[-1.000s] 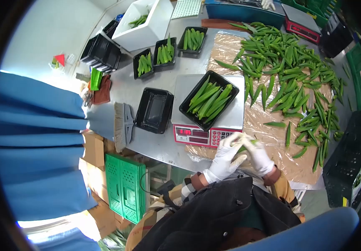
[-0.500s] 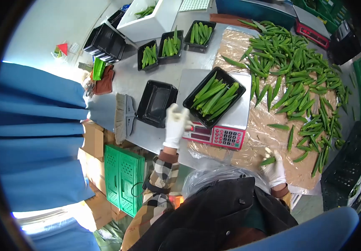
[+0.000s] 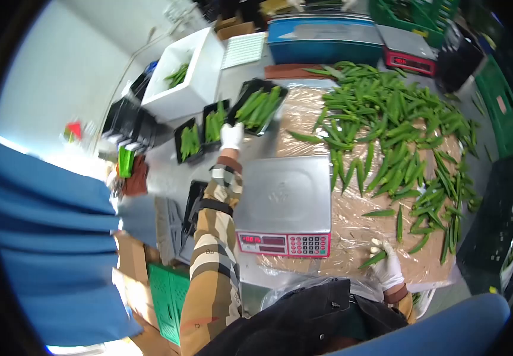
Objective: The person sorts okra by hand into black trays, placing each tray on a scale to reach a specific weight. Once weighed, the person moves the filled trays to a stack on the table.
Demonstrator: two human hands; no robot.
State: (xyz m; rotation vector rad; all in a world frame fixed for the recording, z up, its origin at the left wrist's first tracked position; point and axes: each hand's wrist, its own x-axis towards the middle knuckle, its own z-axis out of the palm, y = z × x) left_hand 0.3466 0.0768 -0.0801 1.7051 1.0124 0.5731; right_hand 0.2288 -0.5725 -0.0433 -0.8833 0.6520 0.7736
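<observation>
My left hand (image 3: 231,136), in a white glove, is stretched out at the near left corner of a black tray of okra (image 3: 259,108); its fingers are closed at the tray's edge. The scale (image 3: 283,193) has a bare metal plate and a lit red display. Two smaller black trays of okra (image 3: 189,143) are left of that hand. My right hand (image 3: 386,266), also gloved, holds one okra pod (image 3: 374,259) over the plastic-covered cardboard. Beyond it lies a large pile of okra (image 3: 399,113). My left sleeve partly covers an empty black tray (image 3: 196,199).
A white foam box (image 3: 200,77) with some okra stands at the back left, beside stacked black trays (image 3: 129,123). A second scale (image 3: 409,62) and green crates (image 3: 503,110) are at the back right. A brush (image 3: 165,228) lies at the left edge.
The filled okra tray has moved off the scale to the back left, with my left hand at it. My right hand still holds the pod. The view has shifted.
</observation>
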